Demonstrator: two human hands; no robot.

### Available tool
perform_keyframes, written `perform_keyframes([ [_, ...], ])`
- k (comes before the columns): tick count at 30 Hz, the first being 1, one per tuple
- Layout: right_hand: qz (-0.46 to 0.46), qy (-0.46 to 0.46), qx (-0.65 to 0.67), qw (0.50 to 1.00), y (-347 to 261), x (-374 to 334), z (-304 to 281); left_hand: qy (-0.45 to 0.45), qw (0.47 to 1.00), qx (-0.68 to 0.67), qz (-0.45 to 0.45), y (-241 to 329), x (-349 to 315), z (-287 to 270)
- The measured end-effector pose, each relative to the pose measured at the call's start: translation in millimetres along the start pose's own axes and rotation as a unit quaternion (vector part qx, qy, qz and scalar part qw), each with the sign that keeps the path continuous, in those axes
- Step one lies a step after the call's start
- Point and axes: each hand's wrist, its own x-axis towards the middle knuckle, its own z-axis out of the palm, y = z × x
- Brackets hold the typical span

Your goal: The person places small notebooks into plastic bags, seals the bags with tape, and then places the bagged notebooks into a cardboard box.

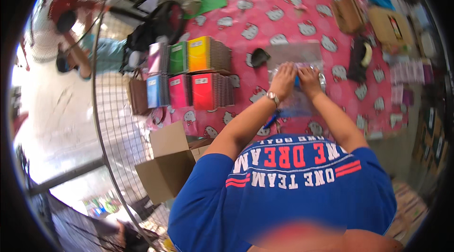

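Observation:
Both my hands are side by side on a clear plastic bag (298, 103) spread on the table. My left hand (285, 80), with a watch at the wrist, has its fingers bent together at the bag's middle. Close beside it, my right hand (309, 82) pinches the plastic with curled fingers. A bit of blue shows between the two hands; what it belongs to is mostly covered. Beyond the fingers lies a greyish, see-through part of the plastic. A small dark object (259, 57) rests just left of the bag, and a blue pen-like item (271, 120) lies by my left forearm.
Stacks of spiral notebooks, among them yellow (198, 54) and red (203, 92) ones, stand at the left. An open cardboard box (165, 171) is below them, by a wire mesh. At the right are a black tape dispenser (360, 58) and cardboard boxes (390, 29). A pink patterned cloth (265, 15) covers the table.

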Motion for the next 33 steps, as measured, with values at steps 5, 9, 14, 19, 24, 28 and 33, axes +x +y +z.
perform_keyframes([
  [5, 0.036, -0.053, -0.056, 0.996, 17.5, 23.1, -10.2, -0.129, 0.984, -0.053, -0.108, -9.9, -5.0, 53.8],
  [9, 0.221, 0.044, -0.023, 0.974, 58.0, 12.9, -41.3, -0.091, 0.991, -0.003, -0.097, -23.6, -10.4, 64.7],
  [14, 0.141, -0.034, 0.027, 0.989, -11.8, -39.6, -43.9, -0.132, 0.988, 0.011, -0.083, -24.4, 3.0, 61.4],
  [19, 0.084, -0.135, 0.009, 0.987, -58.9, -32.2, -9.1, -0.215, 0.974, -0.006, -0.065, -29.6, 19.8, 51.8],
  [24, 0.101, -0.272, 0.022, 0.957, -66.5, -11.2, -10.4, -0.247, 0.967, 0.003, -0.058, -27.4, 19.7, 45.3],
  [28, 0.116, -0.251, 0.053, 0.959, -70.5, -0.5, -7.3, -0.210, 0.977, 0.019, -0.021, -21.1, 13.5, 47.9],
  [33, 0.126, -0.166, 0.093, 0.973, -11.7, -8.8, -27.5, -0.239, 0.970, 0.036, 0.003, -25.5, 10.7, 50.2],
])
